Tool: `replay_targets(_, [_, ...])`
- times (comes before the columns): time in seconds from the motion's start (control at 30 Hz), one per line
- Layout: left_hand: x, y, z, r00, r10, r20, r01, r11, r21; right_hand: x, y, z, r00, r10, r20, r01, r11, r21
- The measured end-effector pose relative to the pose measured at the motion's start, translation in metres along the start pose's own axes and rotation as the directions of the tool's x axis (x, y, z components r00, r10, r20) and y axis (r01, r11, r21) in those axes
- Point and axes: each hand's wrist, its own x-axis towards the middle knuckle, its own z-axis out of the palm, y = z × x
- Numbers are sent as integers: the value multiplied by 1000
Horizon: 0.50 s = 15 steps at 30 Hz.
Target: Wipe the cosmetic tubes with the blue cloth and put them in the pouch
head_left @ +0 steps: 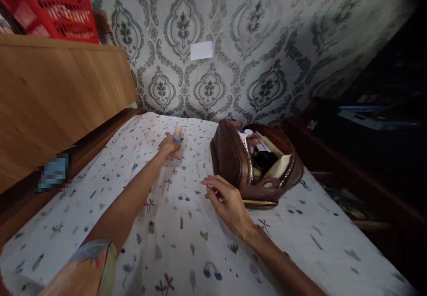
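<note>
Two hands on a bed, one holding a small tube, one resting beside an open brown pouch.

The fingers of the left hand are closed around a small tube, pale with a blue band, which stands up out of the grip; it is perhaps a cosmetic stick, but the view is too blurred to be sure. This hand is stretched far out, well to the left of the brown pouch and a little behind it. The fingers of the right hand are loosely curled and hold nothing; they are just in front of the pouch, near its left corner, above the bed sheet. The pouch lies on the sheet with the zip open and small items inside. Left of the pouch is a wooden headboard, with a red basket on top.
</note>
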Motion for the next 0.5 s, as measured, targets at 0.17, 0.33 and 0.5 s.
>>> replay_targets(0.17, [-34, -38, -44, 937, 258, 236, -257, 966, -37, 4, 6, 6, 996, 85, 36, -85, 996, 5])
replay_targets(0.33, [-97, -69, -80, 622, 554, 553, -550, 812, -193, 5, 12, 22, 996, 83, 18, -83, 997, -1])
replay_targets(0.5, [-146, -79, -75, 444, 655, 611, -741, 652, -161, -2, 11, 37, 961, 83, 265, -89, 996, 12])
